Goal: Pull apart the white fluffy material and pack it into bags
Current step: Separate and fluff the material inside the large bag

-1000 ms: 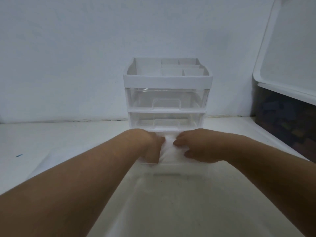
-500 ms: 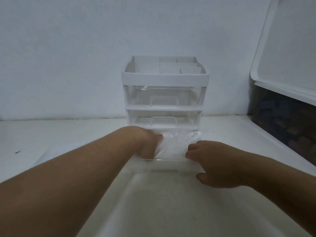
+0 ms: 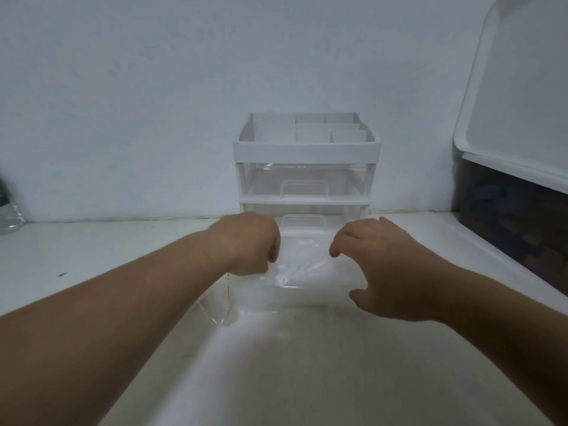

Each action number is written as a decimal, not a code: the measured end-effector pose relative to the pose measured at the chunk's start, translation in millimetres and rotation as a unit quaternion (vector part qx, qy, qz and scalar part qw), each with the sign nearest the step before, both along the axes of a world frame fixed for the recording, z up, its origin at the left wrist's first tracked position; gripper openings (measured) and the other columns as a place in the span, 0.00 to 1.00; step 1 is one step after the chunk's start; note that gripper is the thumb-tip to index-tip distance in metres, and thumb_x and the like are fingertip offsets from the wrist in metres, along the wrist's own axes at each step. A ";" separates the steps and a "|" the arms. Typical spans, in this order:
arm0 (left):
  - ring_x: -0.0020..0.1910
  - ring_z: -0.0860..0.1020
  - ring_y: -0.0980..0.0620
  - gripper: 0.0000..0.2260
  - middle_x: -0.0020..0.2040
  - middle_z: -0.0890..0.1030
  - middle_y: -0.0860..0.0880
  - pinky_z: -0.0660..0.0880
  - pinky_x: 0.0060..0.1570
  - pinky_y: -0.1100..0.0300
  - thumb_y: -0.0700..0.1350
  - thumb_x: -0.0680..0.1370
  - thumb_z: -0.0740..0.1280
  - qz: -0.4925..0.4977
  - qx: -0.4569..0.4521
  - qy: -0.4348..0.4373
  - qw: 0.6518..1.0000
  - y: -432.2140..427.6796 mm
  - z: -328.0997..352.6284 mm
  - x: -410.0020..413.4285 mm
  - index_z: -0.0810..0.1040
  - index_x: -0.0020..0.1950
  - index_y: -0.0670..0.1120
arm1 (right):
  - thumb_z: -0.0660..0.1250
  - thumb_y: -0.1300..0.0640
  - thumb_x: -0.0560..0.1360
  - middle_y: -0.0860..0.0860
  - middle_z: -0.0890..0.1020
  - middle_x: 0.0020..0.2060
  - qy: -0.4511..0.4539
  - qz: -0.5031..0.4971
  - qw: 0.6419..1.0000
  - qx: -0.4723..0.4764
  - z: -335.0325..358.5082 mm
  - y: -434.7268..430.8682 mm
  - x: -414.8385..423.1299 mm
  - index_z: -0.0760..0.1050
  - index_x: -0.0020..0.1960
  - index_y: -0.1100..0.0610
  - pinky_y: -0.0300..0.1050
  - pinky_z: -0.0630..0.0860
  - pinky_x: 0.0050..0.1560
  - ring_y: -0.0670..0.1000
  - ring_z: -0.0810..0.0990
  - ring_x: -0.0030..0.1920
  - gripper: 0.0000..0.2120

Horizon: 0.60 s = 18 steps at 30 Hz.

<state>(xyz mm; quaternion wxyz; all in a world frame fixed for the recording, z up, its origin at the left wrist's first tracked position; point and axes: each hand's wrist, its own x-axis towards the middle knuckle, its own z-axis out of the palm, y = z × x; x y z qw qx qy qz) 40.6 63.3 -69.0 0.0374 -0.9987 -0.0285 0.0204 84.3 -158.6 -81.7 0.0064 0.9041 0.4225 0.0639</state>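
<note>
A clear plastic bag (image 3: 302, 272) with white fluffy material inside stands on the white table (image 3: 92, 259), just in front of the drawer organizer. My left hand (image 3: 249, 245) is curled into a fist and grips the bag's upper left edge. At the bag's right side my right hand (image 3: 381, 269) has its fingers spread and bent, with the thumb low. It holds nothing that I can see. The bag's right edge is hidden behind that hand.
A white and clear drawer organizer (image 3: 305, 179) stands against the wall right behind the bag. A dark bin (image 3: 516, 222) with a white lid (image 3: 522, 96) leaning on it fills the right side. A crumpled clear plastic item (image 3: 7, 213) lies at the far left.
My right hand left the bag's top middle, moved right and toward me, and opened its fingers. The left hand kept its grip and the bag now stands taller between the hands.
</note>
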 end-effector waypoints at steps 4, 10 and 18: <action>0.52 0.79 0.48 0.06 0.50 0.83 0.51 0.74 0.54 0.53 0.44 0.76 0.65 0.021 0.034 0.021 0.999 9.5 -23.6 -1.3 0.82 0.47 0.51 | 0.66 0.44 0.76 0.52 0.71 0.70 0.056 -0.045 0.985 -0.155 -9.1 12.0 0.7 0.69 0.71 0.48 0.64 0.39 0.77 0.52 0.61 0.76 0.25; 0.56 0.78 0.53 0.13 0.56 0.81 0.54 0.72 0.63 0.58 0.40 0.79 0.63 -0.004 -0.121 -0.117 0.986 31.7 -6.9 -23.2 0.84 0.53 0.56 | 0.68 0.39 0.74 0.46 0.61 0.78 0.043 -0.048 0.990 -0.123 2.0 7.7 -2.9 0.60 0.77 0.45 0.63 0.36 0.77 0.48 0.47 0.80 0.35; 0.66 0.71 0.51 0.44 0.71 0.71 0.52 0.70 0.63 0.57 0.42 0.61 0.70 0.144 -0.282 0.084 0.945 101.5 10.6 -98.3 0.62 0.75 0.61 | 0.66 0.51 0.78 0.37 0.78 0.57 0.050 0.055 0.973 0.220 -14.6 31.7 -66.0 0.78 0.60 0.43 0.30 0.69 0.57 0.36 0.73 0.52 0.11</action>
